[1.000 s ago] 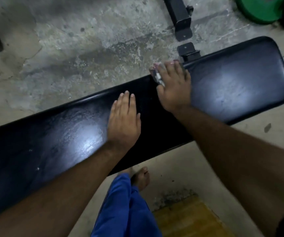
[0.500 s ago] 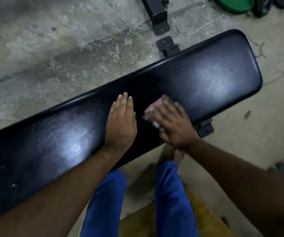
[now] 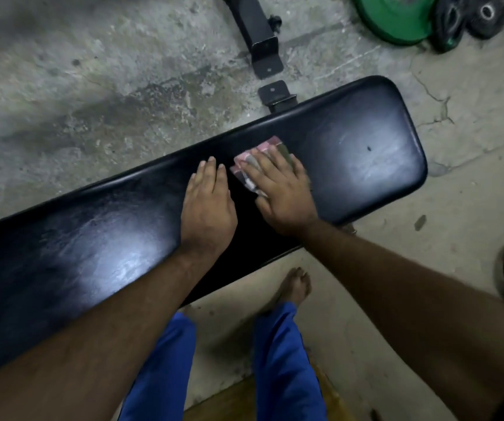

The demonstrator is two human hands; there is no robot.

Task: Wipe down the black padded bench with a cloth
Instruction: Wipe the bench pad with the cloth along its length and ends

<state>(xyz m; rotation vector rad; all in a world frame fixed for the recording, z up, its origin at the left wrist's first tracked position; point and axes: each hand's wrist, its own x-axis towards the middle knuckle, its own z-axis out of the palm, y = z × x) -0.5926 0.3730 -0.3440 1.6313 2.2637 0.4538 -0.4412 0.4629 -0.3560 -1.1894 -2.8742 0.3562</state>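
The black padded bench [image 3: 366, 153] runs across the view from lower left to upper right, glossy with light patches. My right hand [image 3: 281, 192] lies flat on the pad's middle and presses a small folded pink and grey cloth [image 3: 244, 165] under its fingers; only the cloth's left and far edges show. Just left of it, my left hand [image 3: 208, 205] rests flat on the pad, fingers together, holding nothing.
Bare cracked concrete floor surrounds the bench. A black steel frame leg [image 3: 260, 38] and a bracket [image 3: 275, 92] lie beyond the far edge. Green weight plate [image 3: 393, 16] and dark plates sit at top right. My blue trouser legs and a bare foot [image 3: 293, 287] stand below.
My right hand slid the cloth from the pad's far edge toward the near edge, then back up to the middle. The left hand stayed flat in the same spot.
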